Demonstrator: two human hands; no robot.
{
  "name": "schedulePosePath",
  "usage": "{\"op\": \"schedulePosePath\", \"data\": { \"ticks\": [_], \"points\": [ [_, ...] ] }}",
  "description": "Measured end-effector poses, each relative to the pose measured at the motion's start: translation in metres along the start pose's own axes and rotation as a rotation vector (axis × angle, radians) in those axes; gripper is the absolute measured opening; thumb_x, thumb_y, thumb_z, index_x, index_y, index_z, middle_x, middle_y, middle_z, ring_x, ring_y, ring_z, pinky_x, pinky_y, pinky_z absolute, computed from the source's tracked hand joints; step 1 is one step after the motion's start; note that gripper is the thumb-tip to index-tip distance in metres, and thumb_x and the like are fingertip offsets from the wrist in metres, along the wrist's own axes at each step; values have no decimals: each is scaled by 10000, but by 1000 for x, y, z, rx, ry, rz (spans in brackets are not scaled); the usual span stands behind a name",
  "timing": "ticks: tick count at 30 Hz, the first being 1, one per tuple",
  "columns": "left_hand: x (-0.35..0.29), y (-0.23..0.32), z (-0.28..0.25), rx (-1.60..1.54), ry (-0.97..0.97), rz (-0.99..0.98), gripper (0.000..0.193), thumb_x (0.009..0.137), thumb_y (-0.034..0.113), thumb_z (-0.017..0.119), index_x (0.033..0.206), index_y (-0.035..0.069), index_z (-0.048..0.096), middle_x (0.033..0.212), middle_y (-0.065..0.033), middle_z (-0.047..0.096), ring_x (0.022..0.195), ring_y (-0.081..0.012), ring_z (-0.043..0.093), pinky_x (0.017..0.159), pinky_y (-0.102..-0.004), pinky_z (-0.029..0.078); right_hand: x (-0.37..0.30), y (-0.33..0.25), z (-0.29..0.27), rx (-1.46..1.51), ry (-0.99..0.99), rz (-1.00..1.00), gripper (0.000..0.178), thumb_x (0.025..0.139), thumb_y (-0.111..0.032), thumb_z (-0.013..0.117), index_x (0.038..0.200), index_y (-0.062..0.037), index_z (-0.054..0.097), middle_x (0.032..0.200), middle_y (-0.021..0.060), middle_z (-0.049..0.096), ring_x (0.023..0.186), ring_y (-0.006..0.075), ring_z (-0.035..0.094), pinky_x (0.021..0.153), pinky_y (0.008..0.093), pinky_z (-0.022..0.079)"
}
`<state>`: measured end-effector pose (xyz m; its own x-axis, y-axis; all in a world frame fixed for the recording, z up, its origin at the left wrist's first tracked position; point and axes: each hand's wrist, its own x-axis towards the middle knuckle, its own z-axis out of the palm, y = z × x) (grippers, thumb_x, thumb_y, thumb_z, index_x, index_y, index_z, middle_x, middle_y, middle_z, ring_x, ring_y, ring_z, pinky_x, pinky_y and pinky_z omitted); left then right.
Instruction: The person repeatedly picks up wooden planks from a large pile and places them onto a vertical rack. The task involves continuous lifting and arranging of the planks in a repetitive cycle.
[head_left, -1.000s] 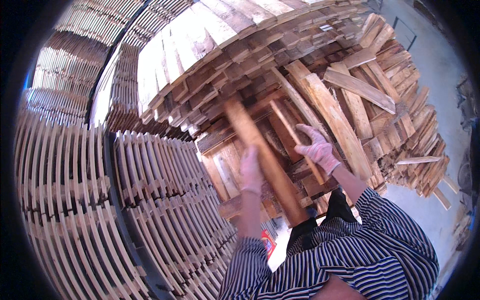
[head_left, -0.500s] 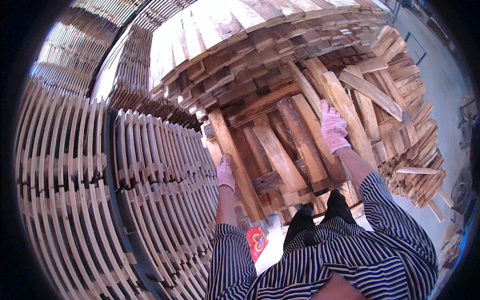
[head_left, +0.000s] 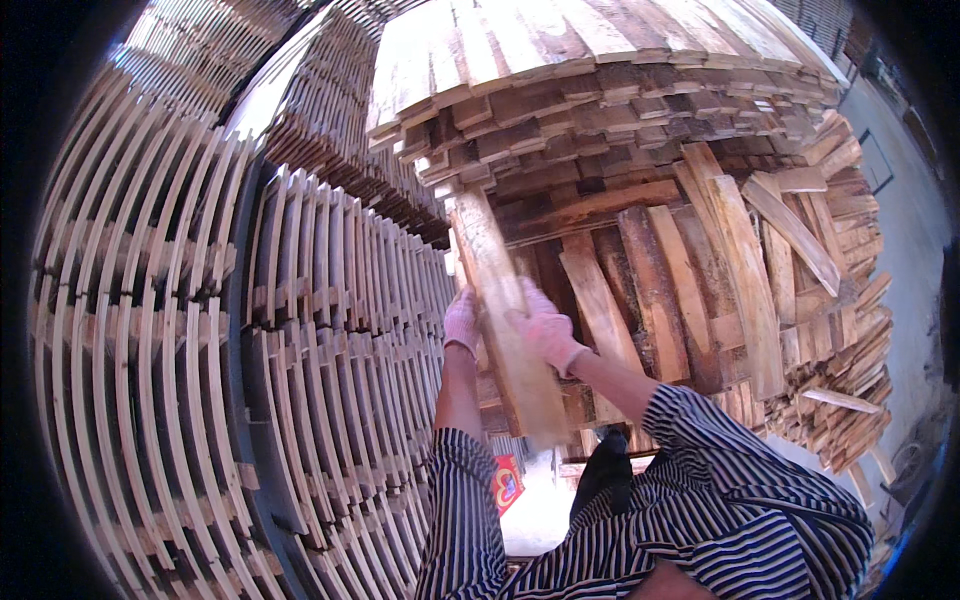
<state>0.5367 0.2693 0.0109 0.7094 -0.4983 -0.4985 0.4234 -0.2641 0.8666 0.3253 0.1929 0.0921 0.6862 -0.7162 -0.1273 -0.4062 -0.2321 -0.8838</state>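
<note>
A long, rough wooden plank (head_left: 500, 290) slants across the left side of the loose boards, its near end smeared by motion. My left hand (head_left: 462, 322), in a pinkish-white knit glove, grips the plank's left edge. On its right edge is my right hand (head_left: 548, 328), gloved alike, with the fingers closed about the wood; the fingertips are blurred. Beneath and to the right lie several loose boards (head_left: 655, 290) with dark, barky edges. A paler plank (head_left: 752, 290) leans at the right of them.
Behind rises a tall stack of boards (head_left: 600, 100). Slatted wood stacks (head_left: 340, 340) fill the left, split by a dark upright post (head_left: 240, 300). More offcuts (head_left: 845, 360) are heaped at the right, beside grey floor (head_left: 915, 230). A red printed sheet (head_left: 508, 483) lies near my legs.
My right hand has left the right-hand boards and crossed leftward to the plank at my left hand. The view has shifted, so the stacks appear farther right.
</note>
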Motion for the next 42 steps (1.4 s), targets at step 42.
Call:
{"op": "schedulePosePath", "data": {
  "ticks": [42],
  "points": [
    [-39,15,63,731,307,125,754,618,258,915,1171,-41,499,1067,-206,654,941,-313,627,900,-425,512,-81,145,-317,-877,522,371,786,793,-382,783,1488,-228,450,1344,178,510,1220,377,519,1026,520,443]
  ]
}}
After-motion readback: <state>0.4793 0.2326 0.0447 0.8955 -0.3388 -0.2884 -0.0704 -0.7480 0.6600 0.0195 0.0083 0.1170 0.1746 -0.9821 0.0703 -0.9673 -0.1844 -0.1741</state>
